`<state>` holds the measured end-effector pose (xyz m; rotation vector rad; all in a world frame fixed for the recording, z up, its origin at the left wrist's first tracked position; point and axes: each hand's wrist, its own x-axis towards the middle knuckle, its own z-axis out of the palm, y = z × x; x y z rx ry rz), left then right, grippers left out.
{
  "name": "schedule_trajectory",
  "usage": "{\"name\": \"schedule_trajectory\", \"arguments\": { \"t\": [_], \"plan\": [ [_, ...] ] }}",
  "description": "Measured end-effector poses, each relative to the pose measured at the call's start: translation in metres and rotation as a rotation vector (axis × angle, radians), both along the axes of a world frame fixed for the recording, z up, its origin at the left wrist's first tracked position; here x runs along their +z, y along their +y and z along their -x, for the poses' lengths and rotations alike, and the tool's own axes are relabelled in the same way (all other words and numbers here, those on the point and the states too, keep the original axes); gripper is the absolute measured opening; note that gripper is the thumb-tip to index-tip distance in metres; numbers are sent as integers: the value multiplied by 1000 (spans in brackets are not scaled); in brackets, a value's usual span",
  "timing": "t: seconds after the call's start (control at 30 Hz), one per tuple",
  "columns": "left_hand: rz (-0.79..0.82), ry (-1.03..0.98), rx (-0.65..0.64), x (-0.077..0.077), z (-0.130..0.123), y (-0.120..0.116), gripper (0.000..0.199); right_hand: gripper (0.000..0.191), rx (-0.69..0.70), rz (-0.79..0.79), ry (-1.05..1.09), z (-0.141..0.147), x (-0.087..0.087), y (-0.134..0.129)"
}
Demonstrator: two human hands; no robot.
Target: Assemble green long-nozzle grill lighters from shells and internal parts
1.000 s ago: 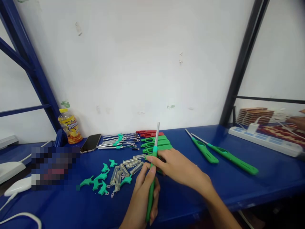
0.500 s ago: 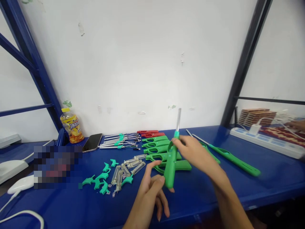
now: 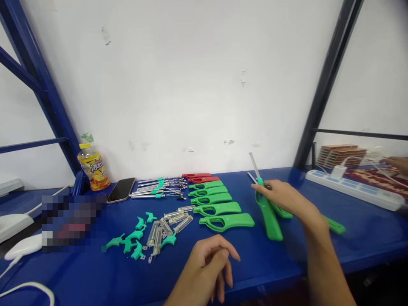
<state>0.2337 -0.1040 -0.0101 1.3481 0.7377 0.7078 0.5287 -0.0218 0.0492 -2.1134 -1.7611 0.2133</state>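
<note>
Right grip (image 3: 283, 196): closed on the neck of a green lighter (image 3: 268, 214) (metal tube (image 3: 254, 165) upward, handle (image 3: 273, 229) slanting down beneath the grip).
Left grip (image 3: 210, 264): empty, fingers loosely curled, over tabletop (image 3: 274, 263).
Green casings (image 3: 237, 220): in a row, left of right grip.
Clear tubes (image 3: 184, 224): left of left grip, slightly beyond.

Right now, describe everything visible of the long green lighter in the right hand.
The long green lighter has a plastic-looking body with a broad near end, a teal collar and a silvery, metal-looking tube pointing toward the wall. It slants, held near the collar by the right hand, right of the green handles. Contact with the table is unclear.
</note>
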Motion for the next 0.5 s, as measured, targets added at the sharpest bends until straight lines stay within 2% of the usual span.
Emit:
{"name": "schedule_trajectory", "arguments": {
  "t": [0.2, 0.5],
  "plan": [
    [-9, 38, -18, 3, 0, -2, 34, 38, -41, 106, -63, -7, -6, 5],
    [-29, 76, -25, 5, -1, -3, 33, 39, -36, 287, -110, 1, -3, -2]
  ]
}}
